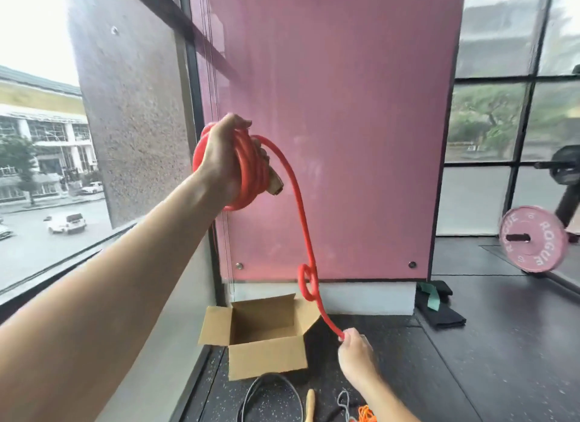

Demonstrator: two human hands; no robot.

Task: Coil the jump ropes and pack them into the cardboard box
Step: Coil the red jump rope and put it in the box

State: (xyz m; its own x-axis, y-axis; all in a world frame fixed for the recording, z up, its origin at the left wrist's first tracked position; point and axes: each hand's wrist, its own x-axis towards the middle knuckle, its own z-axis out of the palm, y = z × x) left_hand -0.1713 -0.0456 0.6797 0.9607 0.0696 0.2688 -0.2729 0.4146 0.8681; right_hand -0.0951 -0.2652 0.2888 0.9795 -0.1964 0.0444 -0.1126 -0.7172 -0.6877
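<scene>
Left arm (110, 289): bare along its whole visible length, broad at the picture's edge and tapering evenly to the wrist. Surface smooth, with faint tendon lines near the wrist.

Left grip (224, 161): bare. The back of the hand and the thumb are in view; the fingers are mostly hidden.

Right arm (389, 402): bare. Only the lower forearm shows, slender in outline.

Right grip (356, 352): bare. The back of the hand is in view; finger detail is blurred.

Upper arms and torso lie outside the view.

The red rope (302, 220) hangs by a brown box (266, 360). Behind the box is a pink wall (345, 107). In front of the box lie a black rope (270, 374) and an orange rope (366, 414) on a speckled black floor (216, 387).
</scene>
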